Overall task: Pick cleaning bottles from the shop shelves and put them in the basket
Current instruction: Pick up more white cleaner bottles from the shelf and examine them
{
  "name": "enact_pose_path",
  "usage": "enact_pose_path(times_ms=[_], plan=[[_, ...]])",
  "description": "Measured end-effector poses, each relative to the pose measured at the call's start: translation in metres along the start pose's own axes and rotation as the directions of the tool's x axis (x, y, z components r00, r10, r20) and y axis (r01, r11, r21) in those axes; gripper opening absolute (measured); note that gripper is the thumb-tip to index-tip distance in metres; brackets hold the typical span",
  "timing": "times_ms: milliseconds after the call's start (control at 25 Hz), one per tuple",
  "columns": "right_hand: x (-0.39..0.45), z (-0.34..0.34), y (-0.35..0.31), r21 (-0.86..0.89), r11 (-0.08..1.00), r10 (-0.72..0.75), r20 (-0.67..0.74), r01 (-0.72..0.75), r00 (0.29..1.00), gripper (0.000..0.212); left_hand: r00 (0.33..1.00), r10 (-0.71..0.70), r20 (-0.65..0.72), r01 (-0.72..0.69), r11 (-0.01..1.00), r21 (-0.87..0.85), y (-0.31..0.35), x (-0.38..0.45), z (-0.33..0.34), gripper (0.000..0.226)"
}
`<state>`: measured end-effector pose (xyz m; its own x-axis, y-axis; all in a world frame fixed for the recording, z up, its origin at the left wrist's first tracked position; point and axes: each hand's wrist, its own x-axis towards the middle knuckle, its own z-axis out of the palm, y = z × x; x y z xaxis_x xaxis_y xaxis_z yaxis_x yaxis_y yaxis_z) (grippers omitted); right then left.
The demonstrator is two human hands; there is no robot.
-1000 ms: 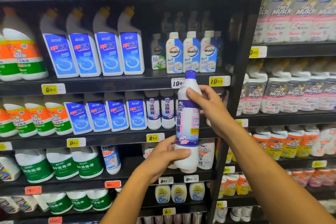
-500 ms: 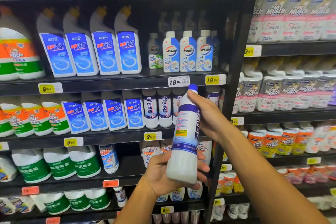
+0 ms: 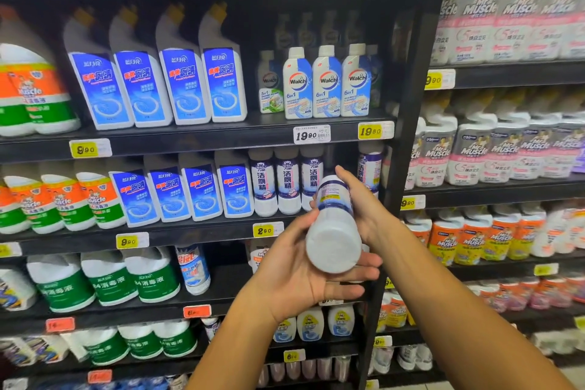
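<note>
The fingers of the left hand lie spread and slightly curled under the base of the white bottle, cradling it from below with the thumb up along its left side. The right hand wraps the upper body of the bottle, its fingers closed round the far side near the shoulder, so the bottle is held between both hands in the air, clear of the shelves, just in front of the front edge of the third shelf from the top, near the black upright at that shelf's right end.

The bottle is tipped over. Its round flat base faces the camera and slightly down, and its cap end points away and up toward the row of matching bottles on that shelf. Its long axis runs roughly from the viewer toward the shelving, so it looks foreshortened; the cap itself is hidden behind the body and the right hand.

The step in hand seems to be carrying the bottle to the basket, which is out of view. To do it well, I would keep the left palm under the base to bear the weight, keep the right hand firm on the body so it cannot slide, bring it back upright with the cap up, and lower it in instead of dropping it.
</note>
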<state>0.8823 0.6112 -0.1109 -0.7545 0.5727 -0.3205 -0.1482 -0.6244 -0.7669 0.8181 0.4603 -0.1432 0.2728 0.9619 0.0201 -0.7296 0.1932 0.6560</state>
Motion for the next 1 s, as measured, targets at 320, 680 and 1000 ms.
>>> enact_pose_path(times_ms=[320, 680, 1000], plan=[[-0.008, -0.007, -0.002, -0.137, 0.94, -0.306, 0.073, 0.314, 0.949, 0.021, 0.875, 0.231, -0.425, 0.04, 0.841, 0.54, -0.024, 0.003, -0.041, 0.04], [-0.029, 0.007, 0.018, -0.459, 0.57, -0.686, 0.19, 0.681, 0.702, 0.04, 0.775, 0.522, -0.356, -0.137, 0.689, 0.711, -0.042, 0.02, -0.065, 0.06], [-0.045, -0.005, 0.021, -0.5, 0.576, -0.518, 0.389, 0.647, 0.762, 0.057, 0.898, 0.416, -0.146, -0.256, 0.761, 0.596, -0.029, 0.0, -0.073, 0.057]])
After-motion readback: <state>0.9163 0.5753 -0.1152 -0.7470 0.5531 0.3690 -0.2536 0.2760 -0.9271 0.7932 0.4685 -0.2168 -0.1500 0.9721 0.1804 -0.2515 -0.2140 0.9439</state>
